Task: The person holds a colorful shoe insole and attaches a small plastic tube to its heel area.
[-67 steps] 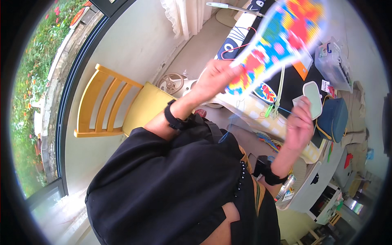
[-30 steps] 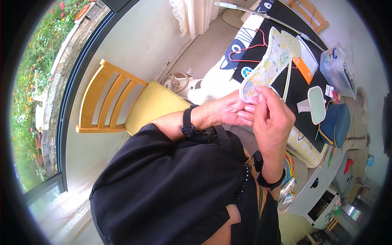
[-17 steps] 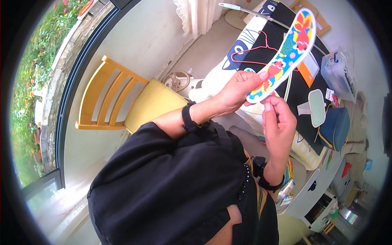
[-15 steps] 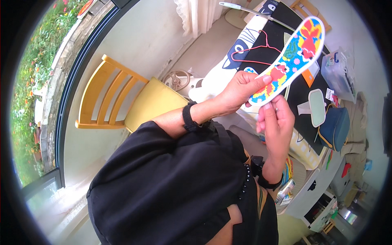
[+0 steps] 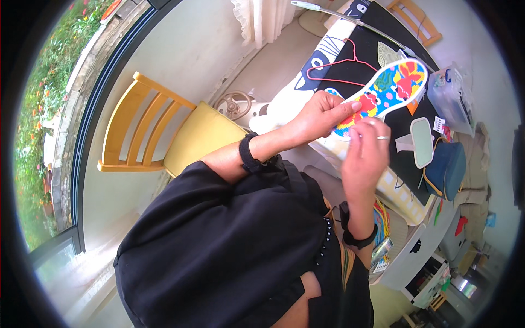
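Note:
A shoe insole (image 5: 389, 90) with a bright red, yellow and blue cross-stitch pattern and a white border is tilted up over the table edge. My left hand (image 5: 321, 116) grips its narrower end, thumb on the patterned face and fingers underneath. Just in front of that end is my right hand (image 5: 365, 156), slightly blurred, with thumb and fingers pinched together and a ring on one finger. Whatever is in the pinch is too small to see. Part of another patterned piece (image 5: 333, 93) shows behind my left hand.
The black-topped table (image 5: 407, 128) holds a pink hanger (image 5: 345, 62), a standing mirror (image 5: 421, 143), a blue bag (image 5: 447, 168) and a clear plastic box (image 5: 451, 101). A yellow-seated wooden chair (image 5: 202, 136) stands at left. Coloured threads (image 5: 381, 218) hang beside my right wrist.
The insole's wide far end has tipped lower and toward me. My right hand has turned from palm-up below the insole's edge to knuckles-up in front of its near end.

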{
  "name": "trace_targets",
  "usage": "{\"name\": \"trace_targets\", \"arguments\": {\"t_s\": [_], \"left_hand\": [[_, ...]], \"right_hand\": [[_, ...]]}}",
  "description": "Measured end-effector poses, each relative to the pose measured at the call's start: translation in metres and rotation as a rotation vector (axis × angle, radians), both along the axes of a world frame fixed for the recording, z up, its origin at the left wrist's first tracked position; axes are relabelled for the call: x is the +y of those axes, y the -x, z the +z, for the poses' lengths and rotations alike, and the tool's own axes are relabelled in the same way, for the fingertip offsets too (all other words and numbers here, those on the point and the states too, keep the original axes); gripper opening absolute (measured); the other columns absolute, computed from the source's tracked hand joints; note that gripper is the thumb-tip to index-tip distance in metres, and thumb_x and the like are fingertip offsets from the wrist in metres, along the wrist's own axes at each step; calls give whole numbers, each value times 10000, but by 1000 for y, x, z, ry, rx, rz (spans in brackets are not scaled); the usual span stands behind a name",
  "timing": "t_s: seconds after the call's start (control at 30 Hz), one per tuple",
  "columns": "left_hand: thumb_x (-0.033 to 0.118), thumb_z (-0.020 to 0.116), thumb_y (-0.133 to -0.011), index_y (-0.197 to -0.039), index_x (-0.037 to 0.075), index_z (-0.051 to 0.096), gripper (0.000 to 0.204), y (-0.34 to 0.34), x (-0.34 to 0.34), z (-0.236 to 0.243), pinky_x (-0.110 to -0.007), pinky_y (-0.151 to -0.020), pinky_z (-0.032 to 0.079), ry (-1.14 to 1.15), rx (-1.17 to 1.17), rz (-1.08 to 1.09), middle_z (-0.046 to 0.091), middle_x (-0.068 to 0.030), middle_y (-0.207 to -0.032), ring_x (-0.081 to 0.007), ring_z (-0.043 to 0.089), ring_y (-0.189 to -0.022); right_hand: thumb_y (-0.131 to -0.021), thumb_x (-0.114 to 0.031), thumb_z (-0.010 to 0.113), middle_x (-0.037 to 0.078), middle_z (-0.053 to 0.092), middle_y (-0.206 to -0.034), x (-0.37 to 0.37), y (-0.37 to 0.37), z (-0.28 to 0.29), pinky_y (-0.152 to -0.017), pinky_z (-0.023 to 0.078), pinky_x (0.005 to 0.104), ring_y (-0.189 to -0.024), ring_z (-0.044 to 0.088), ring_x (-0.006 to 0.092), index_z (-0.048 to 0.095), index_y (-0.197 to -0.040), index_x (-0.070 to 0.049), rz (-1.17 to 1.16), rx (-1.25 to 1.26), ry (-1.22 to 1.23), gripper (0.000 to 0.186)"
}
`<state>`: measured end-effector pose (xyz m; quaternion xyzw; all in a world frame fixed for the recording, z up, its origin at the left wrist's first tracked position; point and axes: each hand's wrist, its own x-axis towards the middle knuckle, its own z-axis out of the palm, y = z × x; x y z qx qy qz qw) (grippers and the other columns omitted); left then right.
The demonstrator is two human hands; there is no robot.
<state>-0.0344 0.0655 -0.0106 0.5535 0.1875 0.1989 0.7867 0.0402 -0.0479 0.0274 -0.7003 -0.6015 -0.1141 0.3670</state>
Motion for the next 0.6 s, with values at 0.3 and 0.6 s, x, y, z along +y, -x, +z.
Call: {"name": "trace_targets", "arguments": {"t_s": [0.3,0.6], "left_hand": [[382,579,-855,-743,16,656,391,33,68,-16,-157,-368,307,-165,246,90,564,20,-563,-23,434,-408],[347,571,-847,-798,42,653,320,58,92,-46,-179,-407,330,-75,263,423,580,13,-605,-33,425,-438]], "right_hand": [[-880,-47,511,7,320,-664,-96,-117,47,-451,352,171,-606,333,80,403,-1054,19,393,1911,-584,215],[-938,-127,389,74,435,-696,-101,-123,6,-692,563,369,-581,477,145,443,-931,24,-674,419,-373,161]]}}
